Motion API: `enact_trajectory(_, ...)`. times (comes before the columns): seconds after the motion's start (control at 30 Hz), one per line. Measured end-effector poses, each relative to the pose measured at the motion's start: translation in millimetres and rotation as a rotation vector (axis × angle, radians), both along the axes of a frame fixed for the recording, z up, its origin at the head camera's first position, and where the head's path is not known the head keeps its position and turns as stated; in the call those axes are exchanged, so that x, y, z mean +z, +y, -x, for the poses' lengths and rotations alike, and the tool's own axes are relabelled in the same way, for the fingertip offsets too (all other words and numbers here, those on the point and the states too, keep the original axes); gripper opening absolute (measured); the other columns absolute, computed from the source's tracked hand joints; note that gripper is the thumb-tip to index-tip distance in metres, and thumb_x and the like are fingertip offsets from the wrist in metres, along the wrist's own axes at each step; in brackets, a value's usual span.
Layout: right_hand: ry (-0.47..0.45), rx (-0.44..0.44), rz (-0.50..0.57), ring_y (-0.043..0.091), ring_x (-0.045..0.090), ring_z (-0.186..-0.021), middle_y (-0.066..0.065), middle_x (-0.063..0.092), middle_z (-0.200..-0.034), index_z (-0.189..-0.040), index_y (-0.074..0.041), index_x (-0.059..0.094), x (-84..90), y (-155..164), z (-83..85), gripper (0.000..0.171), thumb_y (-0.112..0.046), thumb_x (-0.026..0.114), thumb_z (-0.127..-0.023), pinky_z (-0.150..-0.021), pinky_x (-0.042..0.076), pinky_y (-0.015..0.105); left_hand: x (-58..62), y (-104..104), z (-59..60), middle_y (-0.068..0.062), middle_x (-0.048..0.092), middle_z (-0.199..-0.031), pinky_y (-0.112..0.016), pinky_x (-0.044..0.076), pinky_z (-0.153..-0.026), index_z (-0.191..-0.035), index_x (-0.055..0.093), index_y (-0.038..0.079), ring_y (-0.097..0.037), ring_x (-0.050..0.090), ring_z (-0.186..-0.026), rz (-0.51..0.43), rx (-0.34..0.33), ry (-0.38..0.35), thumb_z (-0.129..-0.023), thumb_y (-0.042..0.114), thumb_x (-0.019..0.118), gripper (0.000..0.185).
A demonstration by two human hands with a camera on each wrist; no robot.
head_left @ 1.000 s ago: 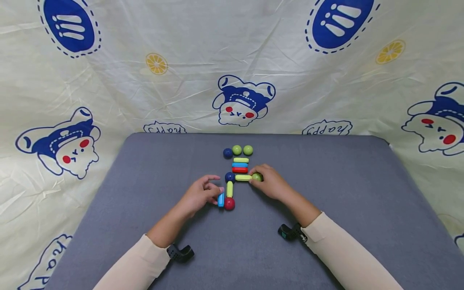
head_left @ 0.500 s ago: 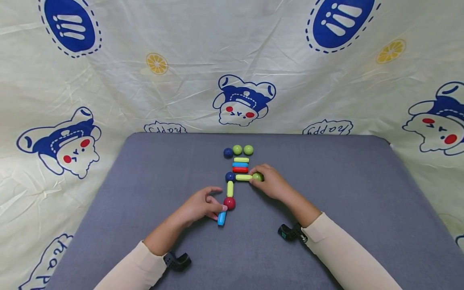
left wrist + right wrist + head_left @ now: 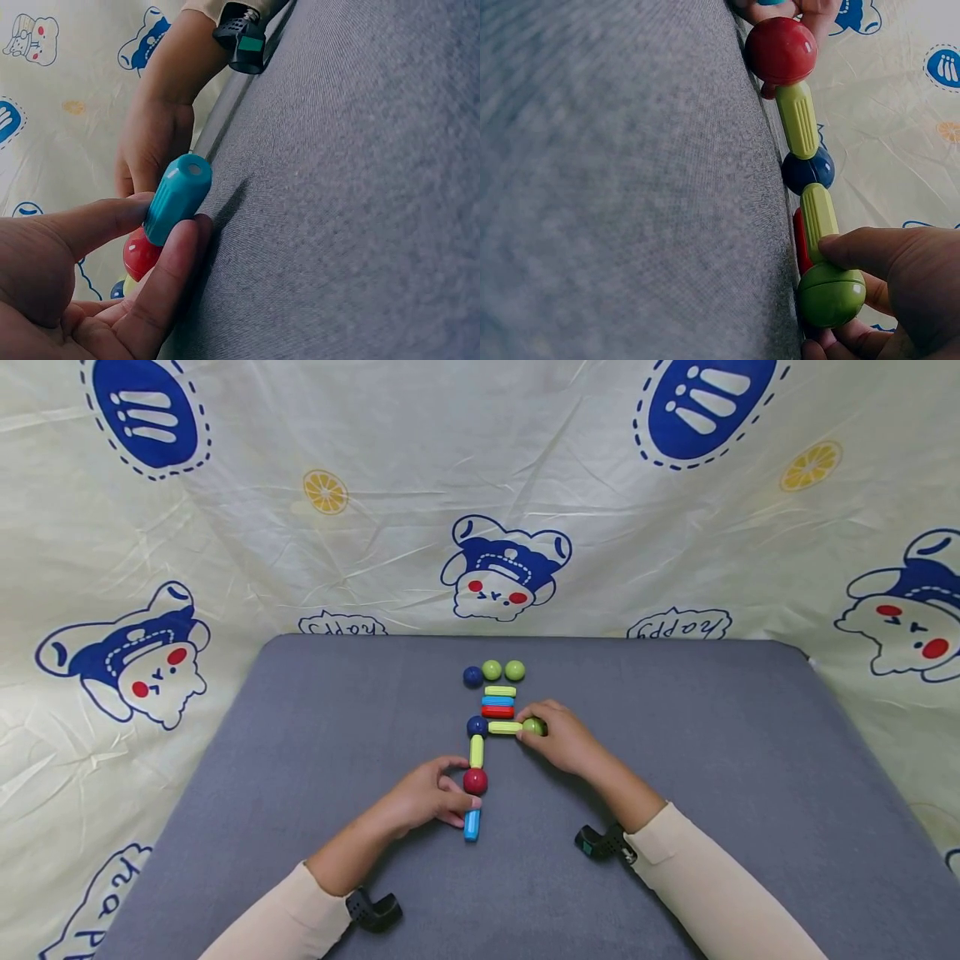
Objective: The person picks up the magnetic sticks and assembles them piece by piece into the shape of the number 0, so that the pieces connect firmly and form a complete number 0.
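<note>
My left hand (image 3: 427, 795) pinches a light blue magnetic stick (image 3: 472, 827) between thumb and fingers; a small round disc shows on its end in the left wrist view. The stick's far end is at a red ball (image 3: 475, 782), in line with it. From that ball a yellow-green stick (image 3: 477, 752) runs up to a dark blue ball (image 3: 477, 727). A second yellow-green stick (image 3: 820, 217) leads from there to a green ball (image 3: 831, 295), forming an L. My right hand (image 3: 558, 739) holds this green ball, its thumb on the stick's end.
Behind the L, a red stick (image 3: 498, 712), a blue stick (image 3: 498, 701) and a yellow-green stick (image 3: 500, 692) lie in a stack of rows. Farther back sit a dark blue ball (image 3: 472, 676) and two green balls (image 3: 514, 670). A printed curtain hangs behind the grey table (image 3: 675, 710).
My left hand has brought the light blue stick from beside the red ball to the near side of it, lining it up with the yellow-green stick. My right hand has stayed put.
</note>
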State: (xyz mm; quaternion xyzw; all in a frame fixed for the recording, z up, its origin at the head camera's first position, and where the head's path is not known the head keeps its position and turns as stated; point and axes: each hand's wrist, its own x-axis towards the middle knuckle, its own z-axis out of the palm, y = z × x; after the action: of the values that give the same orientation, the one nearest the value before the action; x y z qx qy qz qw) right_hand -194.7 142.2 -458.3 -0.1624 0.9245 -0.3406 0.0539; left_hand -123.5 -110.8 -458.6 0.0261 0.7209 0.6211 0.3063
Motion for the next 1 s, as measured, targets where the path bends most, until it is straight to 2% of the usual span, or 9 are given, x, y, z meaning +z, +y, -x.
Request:
enact_trajectory(0.2,-0.001,-0.005,0.012,0.028,0.056,-0.102,0.015,0.063,-0.116,-0.112,-0.011,0.070,-0.5,0,-0.7,0.017,-0.018,0.069,-0.096,-0.088,0.045,0.041,-1.7,2,0.8,-0.007,0.068,-0.083,-0.030,0.062,-0.066,-0.142,0.045,-0.001,-0.012,0.068,-0.063,0.004,0.027,0.005,-0.087,0.010,0.079,0.066)
enact_trajectory(0.57,-0.012,-0.014,0.031,0.030,0.056,-0.108,0.015,0.062,-0.121,-0.114,-0.012,0.070,-5.2,1,-2.3,0.020,-0.020,0.069,-0.096,-0.094,0.046,0.047,-6.1,3,-1.6,-0.003,0.066,-0.078,-0.028,0.060,-0.061,-0.129,0.054,-0.003,-0.010,0.066,-0.059,0.031,0.033,0.041,-0.088,0.014,0.078,0.050)
enact_trajectory(0.83,-0.001,-0.011,0.045,0.031,0.057,-0.111,0.015,0.062,-0.123,-0.114,-0.012,0.070,-7.6,2,-2.2,0.020,-0.021,0.069,-0.096,-0.097,0.047,0.049,-6.9,4,-1.9,-0.003,0.066,-0.079,-0.028,0.060,-0.059,-0.130,0.054,-0.004,-0.009,0.065,-0.058,0.028,0.044,0.036,-0.096,0.013,0.069,0.041)
enact_trajectory(1.0,0.003,-0.013,0.054,0.031,0.057,-0.111,0.015,0.062,-0.123,-0.115,-0.012,0.070,-9.9,2,-0.8,0.020,-0.020,0.069,-0.096,-0.096,0.046,0.049,-7.2,4,-1.8,-0.005,0.063,-0.079,-0.029,0.060,-0.058,-0.130,0.054,-0.002,-0.011,0.065,-0.057,0.037,0.049,0.040,-0.096,0.016,0.069,0.041)
